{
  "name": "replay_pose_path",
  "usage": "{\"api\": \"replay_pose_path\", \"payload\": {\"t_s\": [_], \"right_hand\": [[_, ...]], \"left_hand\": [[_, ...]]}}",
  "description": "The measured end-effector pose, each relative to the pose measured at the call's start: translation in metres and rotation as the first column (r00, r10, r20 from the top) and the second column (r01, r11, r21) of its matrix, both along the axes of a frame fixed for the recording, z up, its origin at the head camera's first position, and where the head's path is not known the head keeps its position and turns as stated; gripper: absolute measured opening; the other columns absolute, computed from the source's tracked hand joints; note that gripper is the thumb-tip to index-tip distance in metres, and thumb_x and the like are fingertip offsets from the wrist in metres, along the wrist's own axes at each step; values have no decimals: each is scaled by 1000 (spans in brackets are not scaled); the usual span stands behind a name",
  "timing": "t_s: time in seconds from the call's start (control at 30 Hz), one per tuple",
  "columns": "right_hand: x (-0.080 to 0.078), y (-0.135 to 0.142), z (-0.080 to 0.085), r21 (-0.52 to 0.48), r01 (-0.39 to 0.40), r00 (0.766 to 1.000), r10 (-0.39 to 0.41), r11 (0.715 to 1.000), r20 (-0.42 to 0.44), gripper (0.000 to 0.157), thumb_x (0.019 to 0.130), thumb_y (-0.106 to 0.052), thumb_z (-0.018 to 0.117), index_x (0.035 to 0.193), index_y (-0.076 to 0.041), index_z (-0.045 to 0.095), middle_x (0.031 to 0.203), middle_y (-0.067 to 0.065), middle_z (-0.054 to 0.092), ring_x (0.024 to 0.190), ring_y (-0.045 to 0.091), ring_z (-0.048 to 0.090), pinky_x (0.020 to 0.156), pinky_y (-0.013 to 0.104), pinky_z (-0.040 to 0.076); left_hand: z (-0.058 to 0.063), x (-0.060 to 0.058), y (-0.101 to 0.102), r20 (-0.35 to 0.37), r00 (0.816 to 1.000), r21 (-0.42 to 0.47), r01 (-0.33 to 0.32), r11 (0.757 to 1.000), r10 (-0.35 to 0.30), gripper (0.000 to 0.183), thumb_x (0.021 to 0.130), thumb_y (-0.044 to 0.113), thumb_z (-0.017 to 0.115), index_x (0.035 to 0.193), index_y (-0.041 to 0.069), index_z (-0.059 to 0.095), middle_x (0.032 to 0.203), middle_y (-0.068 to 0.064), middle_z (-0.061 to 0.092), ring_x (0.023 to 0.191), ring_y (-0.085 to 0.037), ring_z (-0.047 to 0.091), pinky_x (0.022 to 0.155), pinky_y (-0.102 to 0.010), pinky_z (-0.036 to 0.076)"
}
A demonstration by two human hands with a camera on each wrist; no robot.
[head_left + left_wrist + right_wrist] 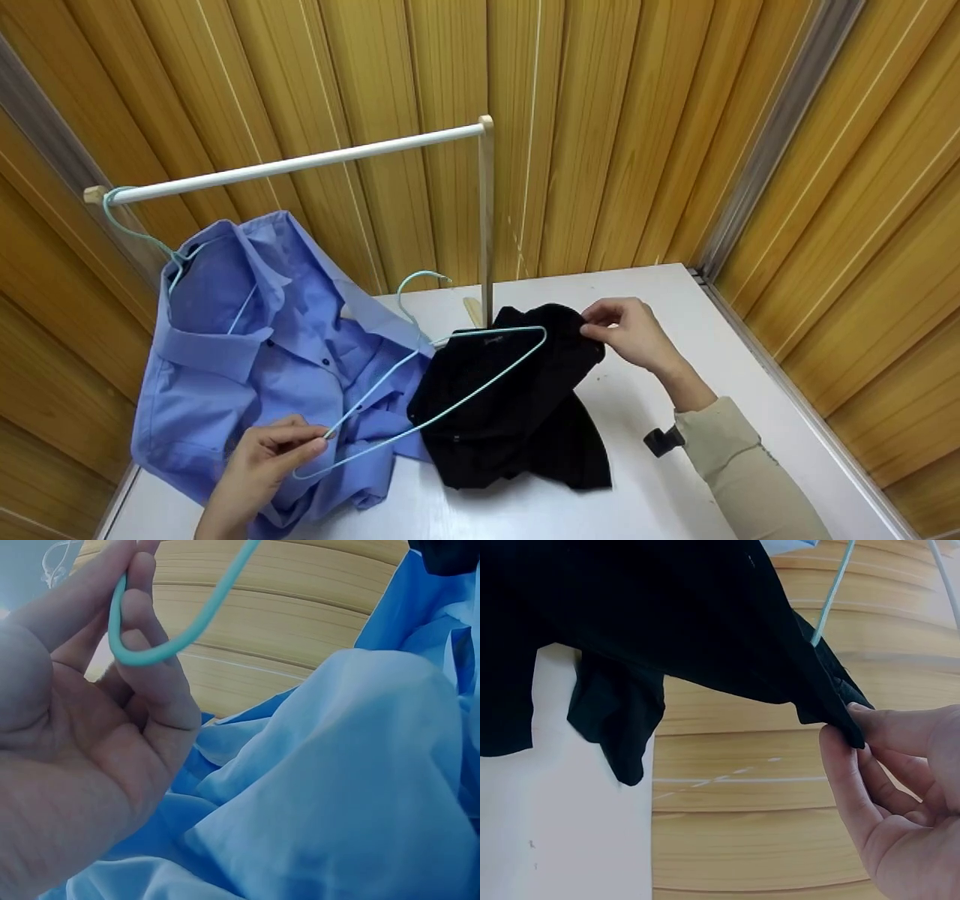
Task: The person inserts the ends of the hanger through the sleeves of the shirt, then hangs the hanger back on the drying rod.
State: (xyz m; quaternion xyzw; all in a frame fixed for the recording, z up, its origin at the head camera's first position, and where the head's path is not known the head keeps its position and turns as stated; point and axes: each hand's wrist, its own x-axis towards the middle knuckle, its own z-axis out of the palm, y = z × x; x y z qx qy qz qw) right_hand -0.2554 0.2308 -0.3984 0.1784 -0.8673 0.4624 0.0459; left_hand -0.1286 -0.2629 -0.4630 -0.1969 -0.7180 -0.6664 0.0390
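Note:
My left hand (259, 461) pinches one lower corner of a light teal hanger (373, 390), whose hook points up and away. In the left wrist view the hanger's bent end (202, 624) lies between thumb and fingers. The hanger's other end reaches the neck opening of a black garment (487, 446); a small label shows inside its collar. My right hand (634, 334) pinches the garment's upper right edge between thumb and fingers. In the right wrist view the hanger's arm (832, 596) passes behind the black cloth (690, 622), where its tip is hidden.
A blue button shirt (277, 397) hangs on a similar teal hanger (142, 234) at the left end of a white rail (315, 160). A wooden post (486, 225) carries the rail's right end. Below lies a white table (705, 337), with wood-panelled walls (637, 150) around it.

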Motion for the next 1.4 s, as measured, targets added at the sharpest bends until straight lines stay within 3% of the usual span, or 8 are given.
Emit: {"api": "replay_pose_path", "payload": {"t_s": [0.23,0.37,0.57,0.67,1.03,1.4], "right_hand": [[5,-8,6,-16,-35,999,35,999,-20,11,87,-2,69,96,2,70,93,14,68,88,28,64,73,28,50],[8,-12,9,-6,-44,999,44,999,-31,11,87,-3,69,97,1,71,93,12,69,89,26,64,75,31,50],[11,-16,12,1,-47,998,47,999,-34,11,86,-3,70,96,2,71,91,12,68,87,25,64,73,30,51],[12,-17,14,-3,-52,998,52,999,-33,10,87,-2,69,96,2,71,92,13,68,87,26,64,73,29,51],[16,-21,16,-31,-88,995,86,996,-40,11,87,-2,69,97,3,70,92,13,68,86,26,63,79,40,52],[22,-30,18,-37,-100,994,97,994,-58,10,86,0,70,95,3,70,90,14,68,84,26,64,77,42,53]], "left_hand": [[-4,-5,9,-7,999,38,51,998,-51,19,86,-15,60,104,-16,66,75,-7,51,64,-12,42,51,-30,32],[-6,-8,15,-13,999,41,50,998,-50,18,85,-14,61,103,-16,66,74,-8,50,62,-12,41,49,-31,31],[-3,-10,21,85,996,-1,-1,1000,1,19,86,-7,65,103,-17,66,74,-5,49,64,-10,42,54,-20,36],[-2,-11,22,107,994,3,5,1000,-5,20,87,-7,65,104,-17,65,76,-6,51,65,-10,43,56,-20,38],[-3,-16,29,38,997,38,70,997,-72,18,87,-11,62,103,-18,65,76,-5,53,63,-9,42,51,-25,32],[-7,-22,39,39,998,-51,61,997,-59,19,86,-1,68,102,-12,69,72,-12,50,57,-10,40,47,-24,33]]}}
